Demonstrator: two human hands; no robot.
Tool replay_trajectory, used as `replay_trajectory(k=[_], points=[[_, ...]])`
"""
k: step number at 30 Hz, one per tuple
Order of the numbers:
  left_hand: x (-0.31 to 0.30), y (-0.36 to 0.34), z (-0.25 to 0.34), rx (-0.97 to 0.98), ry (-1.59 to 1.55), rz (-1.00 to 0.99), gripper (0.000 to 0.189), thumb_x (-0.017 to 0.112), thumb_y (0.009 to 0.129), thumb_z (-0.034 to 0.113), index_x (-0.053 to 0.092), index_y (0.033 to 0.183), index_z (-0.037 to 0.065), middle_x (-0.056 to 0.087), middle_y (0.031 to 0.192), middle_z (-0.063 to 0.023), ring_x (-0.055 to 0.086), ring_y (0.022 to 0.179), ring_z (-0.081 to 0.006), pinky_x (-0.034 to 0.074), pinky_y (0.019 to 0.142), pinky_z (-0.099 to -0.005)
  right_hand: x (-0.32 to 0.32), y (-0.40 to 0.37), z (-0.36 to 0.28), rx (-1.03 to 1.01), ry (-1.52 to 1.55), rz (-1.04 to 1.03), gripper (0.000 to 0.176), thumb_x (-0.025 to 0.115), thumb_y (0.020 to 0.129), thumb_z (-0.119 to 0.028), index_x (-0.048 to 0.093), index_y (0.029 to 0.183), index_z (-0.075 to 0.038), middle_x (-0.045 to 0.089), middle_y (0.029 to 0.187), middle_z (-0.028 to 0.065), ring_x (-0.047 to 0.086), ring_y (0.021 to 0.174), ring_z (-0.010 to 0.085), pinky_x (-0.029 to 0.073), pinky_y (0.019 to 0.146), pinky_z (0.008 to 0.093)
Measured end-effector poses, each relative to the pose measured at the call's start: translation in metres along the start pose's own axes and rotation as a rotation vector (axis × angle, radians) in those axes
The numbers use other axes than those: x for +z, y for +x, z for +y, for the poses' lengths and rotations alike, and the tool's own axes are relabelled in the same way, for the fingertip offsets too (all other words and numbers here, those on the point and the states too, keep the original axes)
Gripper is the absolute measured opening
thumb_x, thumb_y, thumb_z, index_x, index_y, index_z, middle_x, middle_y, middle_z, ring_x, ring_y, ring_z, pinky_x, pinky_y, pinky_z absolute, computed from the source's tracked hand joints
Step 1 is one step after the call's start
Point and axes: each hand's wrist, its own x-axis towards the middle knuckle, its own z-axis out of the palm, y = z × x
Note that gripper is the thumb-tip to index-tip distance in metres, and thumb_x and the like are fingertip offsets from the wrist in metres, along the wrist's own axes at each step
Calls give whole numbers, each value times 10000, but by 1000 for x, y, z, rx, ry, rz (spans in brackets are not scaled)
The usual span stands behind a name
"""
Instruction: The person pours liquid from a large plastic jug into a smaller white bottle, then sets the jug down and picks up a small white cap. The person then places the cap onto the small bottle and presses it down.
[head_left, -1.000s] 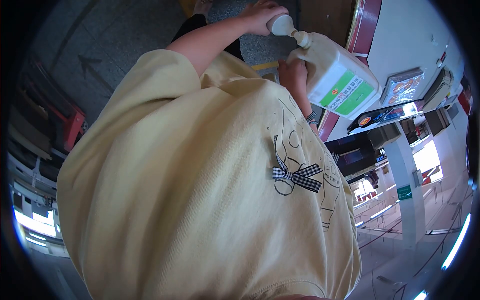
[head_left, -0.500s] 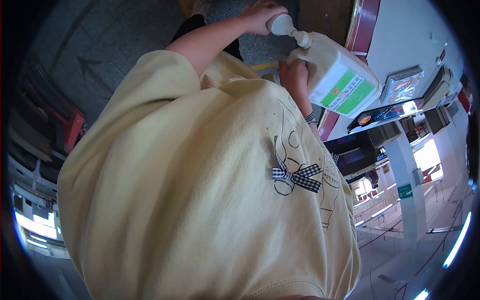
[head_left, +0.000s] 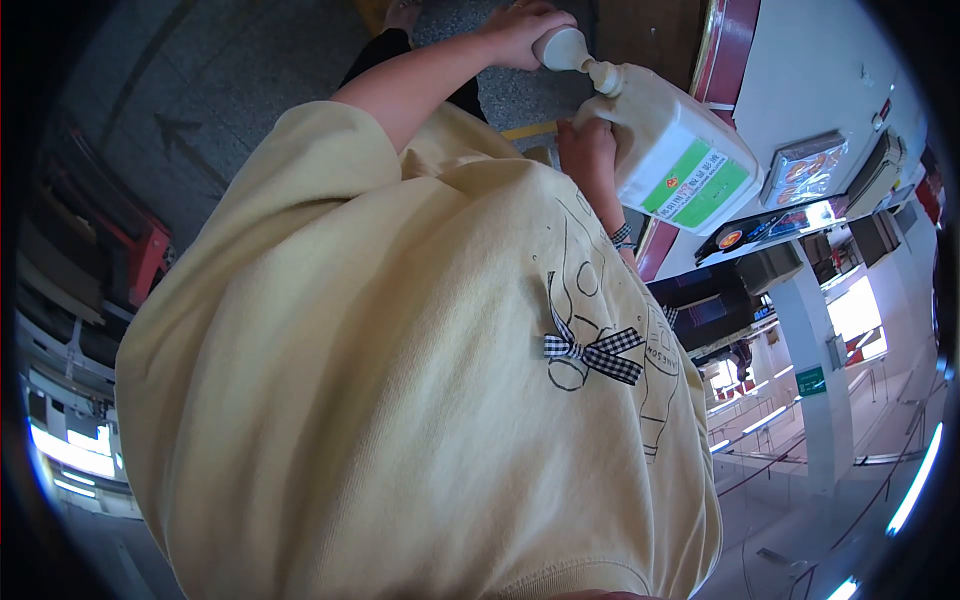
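A white plastic jug (head_left: 670, 130) with a green and white printed label is tilted, its mouth (head_left: 605, 78) pointing toward my left hand. My right hand (head_left: 588, 150), with a patterned band at the wrist, is closed around the jug at its handle side. In my left hand (head_left: 525, 35) is a white cup-shaped piece (head_left: 562, 48), gripped at its wide end. It sits right by the jug's mouth, with a narrow pale part between them. Whether that part is a spout, a cap or liquid I cannot make out.
Beside the jug runs a pale tabletop (head_left: 790, 60) with a dark red edge (head_left: 722, 55). A plastic-wrapped packet (head_left: 805, 168) lies on it. A red metal frame (head_left: 150, 255) stands on the grey floor (head_left: 120, 90) at the left. My beige shirt (head_left: 400, 350) fills the middle.
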Motion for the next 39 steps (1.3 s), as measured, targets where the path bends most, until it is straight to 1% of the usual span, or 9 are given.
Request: replay_trajectory(k=[1,3,6,8,17,21,31,33,39], points=[[2,1,-1,-8,-2,1,712,787,727,157,505,1378,216,507,1421,-163,451,1350,-396,380,1109,-511,1,0,1,0,0,0,371,711,894,-242,648,781,106,663,821,342,672,843,495,544,754,511],[2,1,1,-17,-6,1,719,789,727,162,501,1384,217,507,1421,-163,455,1348,-395,380,1110,-509,6,1,6,-41,-78,60,340,717,902,-221,641,758,77,710,714,200,724,771,368,551,716,448],[-3,-1,6,-53,-49,-24,702,792,732,177,508,1373,215,507,1421,-164,454,1350,-392,384,1105,-505,10,2,10,-31,-64,77,338,717,902,-221,643,763,77,710,717,202,722,770,372,551,715,450],[-1,-1,3,-6,-31,0,682,791,736,187,517,1361,213,518,1405,-160,460,1340,-391,393,1092,-506,11,2,12,-38,-65,83,338,716,904,-222,640,767,78,710,719,201,722,767,372,551,713,451],[7,0,-6,42,-71,43,660,787,733,172,528,1339,197,531,1369,-185,476,1310,-408,415,1067,-507,14,3,14,-21,-63,81,329,712,910,-215,617,796,79,708,713,193,721,743,361,551,694,444],[7,-1,-4,22,-53,41,677,786,728,154,522,1350,189,528,1372,-187,479,1307,-412,420,1068,-504,12,2,13,-49,-70,79,329,709,913,-212,610,807,83,707,709,188,723,731,343,552,681,432],[11,1,-9,11,-81,48,694,782,719,122,520,1358,189,526,1383,-183,482,1315,-413,421,1080,-488,7,1,7,-54,-88,66,337,706,912,-220,608,805,85,705,721,205,718,755,367,551,707,449],[12,1,-9,17,-91,55,692,783,718,122,522,1355,191,529,1383,-182,487,1310,-413,424,1077,-488,1,0,0,1,-38,-19,363,696,907,-244,634,835,106,660,858,348,662,868,500,538,783,518],[12,1,-8,15,-78,60,684,789,709,121,531,1339,191,541,1366,-181,495,1300,-411,436,1061,-495,1,-1,0,-37,-80,9,365,698,908,-244,626,875,112,662,863,337,662,873,496,539,782,512]])
